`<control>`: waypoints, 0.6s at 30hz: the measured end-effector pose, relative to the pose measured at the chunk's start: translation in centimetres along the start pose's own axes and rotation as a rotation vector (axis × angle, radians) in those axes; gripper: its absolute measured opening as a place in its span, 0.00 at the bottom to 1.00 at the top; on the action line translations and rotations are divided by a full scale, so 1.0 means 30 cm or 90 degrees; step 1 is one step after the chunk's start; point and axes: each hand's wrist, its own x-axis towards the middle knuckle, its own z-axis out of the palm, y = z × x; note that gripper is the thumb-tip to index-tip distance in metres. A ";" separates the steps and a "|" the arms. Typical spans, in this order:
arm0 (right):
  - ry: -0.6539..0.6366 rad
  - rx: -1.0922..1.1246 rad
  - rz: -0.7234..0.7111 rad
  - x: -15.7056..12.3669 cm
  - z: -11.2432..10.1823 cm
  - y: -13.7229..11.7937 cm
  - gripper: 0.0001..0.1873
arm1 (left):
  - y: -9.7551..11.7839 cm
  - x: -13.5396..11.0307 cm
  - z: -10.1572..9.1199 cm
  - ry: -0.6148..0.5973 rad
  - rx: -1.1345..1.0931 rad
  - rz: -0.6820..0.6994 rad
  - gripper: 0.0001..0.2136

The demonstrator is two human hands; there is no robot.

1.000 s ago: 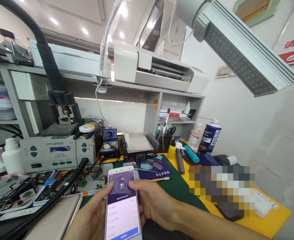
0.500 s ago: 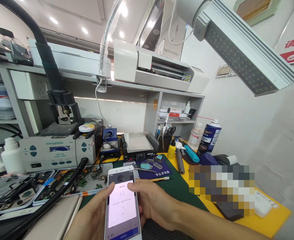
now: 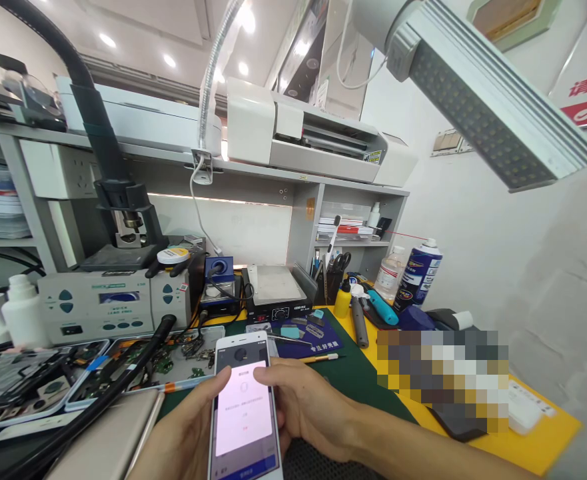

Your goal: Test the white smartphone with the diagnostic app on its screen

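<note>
Low in the middle of the view, a white smartphone (image 3: pixel 246 413) stands tilted towards me with its screen lit. A white pop-up box with small text covers most of the screen; the words are too small to read. My left hand (image 3: pixel 186 420) is closed on the phone's left edge, its thumb by the screen's upper left. Around the right edge is my right hand (image 3: pixel 313 410), with its thumb over the upper right of the screen and its other fingers partly hidden behind the phone.
Trays of circuit boards (image 3: pixel 193 363) and a black hose (image 3: pixel 138 367) lie on the left, beside a gold tablet-like panel (image 3: pixel 108 440). Behind the phone are a heating plate (image 3: pixel 278 287) and a blue mat (image 3: pixel 293 343) with blades. Spray can (image 3: pixel 418 273) and bottles stand right.
A line of text low in the pop-up box now looks reddish. Both hands and the phone stay nearly still, with the left thumb shifted very slightly to the right.
</note>
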 end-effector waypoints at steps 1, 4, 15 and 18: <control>0.000 0.000 0.000 0.000 0.000 0.000 0.24 | 0.001 0.000 0.003 -0.001 -0.001 -0.001 0.30; -0.001 0.004 0.001 0.000 0.000 0.001 0.23 | 0.002 -0.001 0.009 -0.003 -0.003 -0.004 0.31; 0.006 -0.004 0.006 0.000 0.001 -0.002 0.25 | -0.007 -0.003 -0.025 0.015 -0.009 -0.014 0.33; 0.009 -0.004 0.009 0.000 0.003 -0.005 0.25 | -0.024 0.007 -0.069 0.050 -0.001 -0.002 0.32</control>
